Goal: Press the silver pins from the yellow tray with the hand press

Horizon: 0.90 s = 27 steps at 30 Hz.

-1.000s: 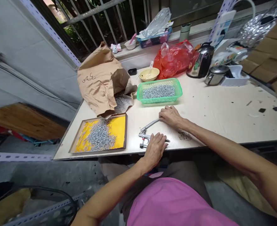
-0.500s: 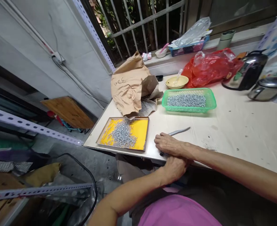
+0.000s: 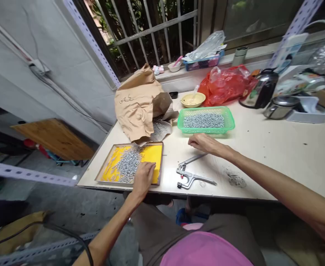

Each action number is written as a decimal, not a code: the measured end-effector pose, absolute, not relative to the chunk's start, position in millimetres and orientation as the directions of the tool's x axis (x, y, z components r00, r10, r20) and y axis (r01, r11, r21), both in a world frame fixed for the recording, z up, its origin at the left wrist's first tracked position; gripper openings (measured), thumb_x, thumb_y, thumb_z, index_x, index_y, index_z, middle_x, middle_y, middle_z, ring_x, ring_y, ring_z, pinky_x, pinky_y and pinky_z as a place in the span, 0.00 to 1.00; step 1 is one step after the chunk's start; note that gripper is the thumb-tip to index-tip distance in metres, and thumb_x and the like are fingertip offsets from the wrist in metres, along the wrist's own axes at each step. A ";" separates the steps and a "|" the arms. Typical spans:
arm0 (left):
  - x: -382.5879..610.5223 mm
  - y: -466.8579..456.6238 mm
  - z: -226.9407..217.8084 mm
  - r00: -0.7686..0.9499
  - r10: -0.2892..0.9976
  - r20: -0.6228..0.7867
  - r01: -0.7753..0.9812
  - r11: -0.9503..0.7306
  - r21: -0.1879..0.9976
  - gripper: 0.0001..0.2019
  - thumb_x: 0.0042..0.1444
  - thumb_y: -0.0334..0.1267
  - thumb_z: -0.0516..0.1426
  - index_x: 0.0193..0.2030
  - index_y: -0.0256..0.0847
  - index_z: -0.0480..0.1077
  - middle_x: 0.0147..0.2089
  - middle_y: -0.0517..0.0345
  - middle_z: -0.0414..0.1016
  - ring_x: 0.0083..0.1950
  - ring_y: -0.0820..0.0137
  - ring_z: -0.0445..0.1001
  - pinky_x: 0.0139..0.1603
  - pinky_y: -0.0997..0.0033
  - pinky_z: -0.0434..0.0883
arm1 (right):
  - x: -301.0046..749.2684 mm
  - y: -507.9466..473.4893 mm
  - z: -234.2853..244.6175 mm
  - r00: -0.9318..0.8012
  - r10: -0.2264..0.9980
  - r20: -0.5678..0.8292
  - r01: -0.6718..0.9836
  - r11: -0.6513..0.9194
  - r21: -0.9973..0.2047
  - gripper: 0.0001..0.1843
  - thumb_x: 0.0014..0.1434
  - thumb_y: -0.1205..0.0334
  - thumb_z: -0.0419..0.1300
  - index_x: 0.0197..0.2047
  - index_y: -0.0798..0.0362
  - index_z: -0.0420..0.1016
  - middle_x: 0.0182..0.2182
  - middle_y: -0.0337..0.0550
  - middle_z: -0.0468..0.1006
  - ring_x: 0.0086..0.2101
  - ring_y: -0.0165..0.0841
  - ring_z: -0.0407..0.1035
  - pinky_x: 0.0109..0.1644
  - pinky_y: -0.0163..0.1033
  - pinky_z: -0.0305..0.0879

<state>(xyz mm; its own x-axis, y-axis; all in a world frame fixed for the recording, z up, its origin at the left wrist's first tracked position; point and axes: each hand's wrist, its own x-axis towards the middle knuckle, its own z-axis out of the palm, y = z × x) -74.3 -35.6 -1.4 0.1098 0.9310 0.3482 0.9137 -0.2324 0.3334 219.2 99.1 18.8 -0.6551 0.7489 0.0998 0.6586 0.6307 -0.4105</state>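
My left hand (image 3: 144, 177) is over the right front part of a shallow tray (image 3: 160, 162) with a yellow bottom. Its fingers are curled together beside a heap of small silver metal pins (image 3: 129, 162); anything between them is hidden. My right hand (image 3: 205, 143) hovers in front of the green plastic basket (image 3: 231, 120), fingers closed and bent down; what they hold, if anything, does not show. Below it lies a pair of metal hand pliers (image 3: 190, 178) with a spring and a red part, its handles spread, touched by neither hand. Small metal pieces (image 3: 203, 120) cover the basket's bottom.
A crumpled brown paper bag (image 3: 137, 107) with more metal pins stands behind the tray. Farther back are a yellow bowl (image 3: 193, 99), a red plastic bag (image 3: 224, 85), a thermal jug (image 3: 262, 88) and a steel pot (image 3: 282, 107). The table's front edge (image 3: 234, 197) runs before my lap.
My right hand has let go of the pliers, which now lie on the table, and has moved up toward the green basket. My left hand has gone left to the tray.
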 end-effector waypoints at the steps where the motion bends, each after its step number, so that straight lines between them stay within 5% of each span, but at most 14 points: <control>1: -80.5 -34.8 -0.1 0.104 0.931 0.349 0.919 -0.224 0.324 0.12 0.63 0.38 0.50 0.42 0.40 0.74 0.39 0.52 0.75 0.44 0.64 0.70 0.48 0.62 0.68 | 222.5 99.0 14.1 -0.654 0.754 0.067 0.672 0.619 -0.406 0.12 0.57 0.69 0.51 0.36 0.55 0.76 0.34 0.45 0.77 0.35 0.32 0.69 0.37 0.34 0.57; 11: -106.5 -14.0 14.0 -0.025 0.946 0.323 0.981 -0.039 0.192 0.14 0.62 0.38 0.48 0.43 0.39 0.74 0.40 0.51 0.76 0.43 0.60 0.68 0.47 0.60 0.67 | 130.3 80.8 -9.7 -0.681 0.732 -0.028 0.685 0.623 -0.379 0.13 0.64 0.59 0.51 0.42 0.56 0.74 0.41 0.48 0.72 0.37 0.31 0.69 0.40 0.34 0.60; 17: -131.0 -6.7 23.3 -0.089 0.954 0.285 0.996 0.077 0.055 0.14 0.62 0.40 0.49 0.41 0.41 0.76 0.38 0.50 0.74 0.43 0.60 0.66 0.44 0.62 0.66 | 92.3 67.6 -20.0 -0.633 0.772 -0.056 0.751 0.595 -0.287 0.14 0.62 0.72 0.45 0.43 0.58 0.70 0.41 0.53 0.72 0.40 0.38 0.69 0.38 0.39 0.60; 20: -137.3 1.0 22.3 -0.044 0.976 0.212 0.999 0.043 0.009 0.14 0.62 0.38 0.49 0.39 0.42 0.76 0.37 0.51 0.73 0.43 0.61 0.65 0.43 0.64 0.65 | 104.9 69.2 -6.1 -0.612 0.789 -0.051 0.773 0.583 -0.251 0.12 0.62 0.70 0.46 0.42 0.58 0.70 0.39 0.53 0.73 0.36 0.36 0.69 0.35 0.37 0.59; 27: -144.9 30.6 11.4 0.088 0.993 0.084 0.995 -0.084 -0.056 0.13 0.59 0.32 0.50 0.33 0.42 0.76 0.36 0.47 0.69 0.44 0.60 0.63 0.39 0.65 0.64 | 168.3 129.2 66.1 -0.309 0.897 0.315 0.916 0.371 -0.156 0.15 0.64 0.64 0.44 0.46 0.58 0.68 0.40 0.53 0.73 0.33 0.36 0.67 0.31 0.38 0.55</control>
<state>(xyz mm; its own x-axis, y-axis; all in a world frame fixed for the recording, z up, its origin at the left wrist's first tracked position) -144.9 30.6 11.4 0.0884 0.9925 0.0840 0.9949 -0.0839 -0.0562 168.3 129.2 66.1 -0.3095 0.8973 0.3146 0.9156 0.3705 -0.1561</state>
